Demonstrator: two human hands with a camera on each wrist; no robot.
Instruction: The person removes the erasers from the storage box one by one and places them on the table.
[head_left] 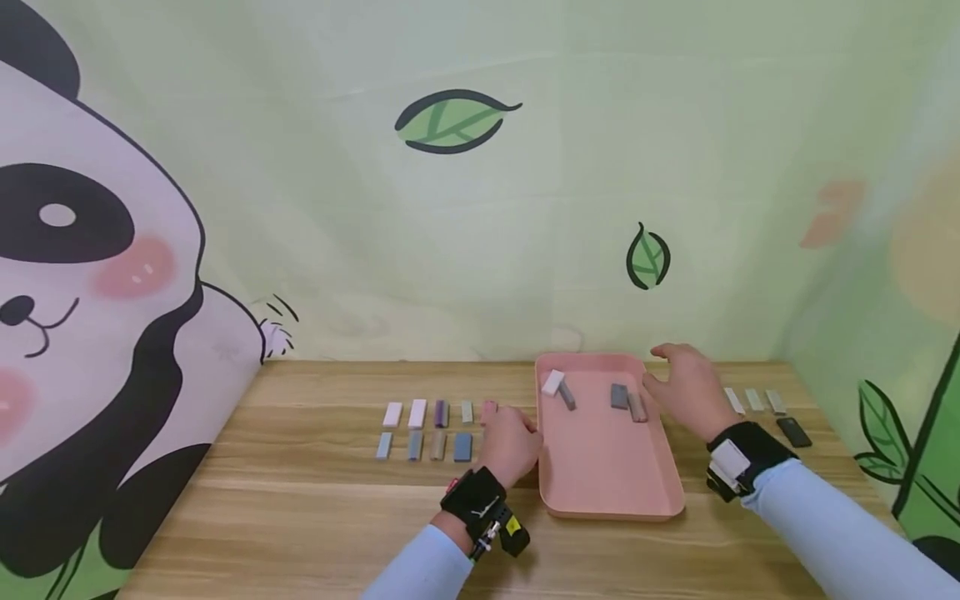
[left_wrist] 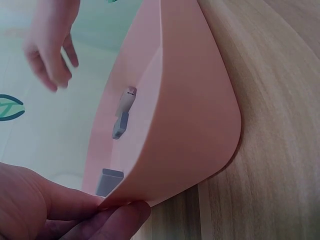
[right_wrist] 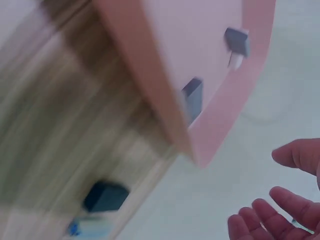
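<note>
A shallow pink tray [head_left: 611, 475] lies on the table, holding several small blocks. Among them are a white block [head_left: 552, 382] at its far left and a dark grey block [head_left: 618, 396] farther right. My left hand [head_left: 512, 446] is at the tray's left side. In the left wrist view, thumb and fingers [left_wrist: 125, 220] pinch the tray's rim. My right hand [head_left: 690, 392], empty, is beside the far right corner, thumb and fingers spread apart. In the right wrist view its fingers [right_wrist: 280, 222] are apart from the tray wall.
Left of the tray, small blocks stand in two rows, among them a blue block [head_left: 462, 447] and a purple block [head_left: 441, 414]. Several pale blocks [head_left: 753, 400] and a black block [head_left: 793, 432] lie to the right. A printed curtain [head_left: 480, 250] hangs behind the wooden table [head_left: 300, 500].
</note>
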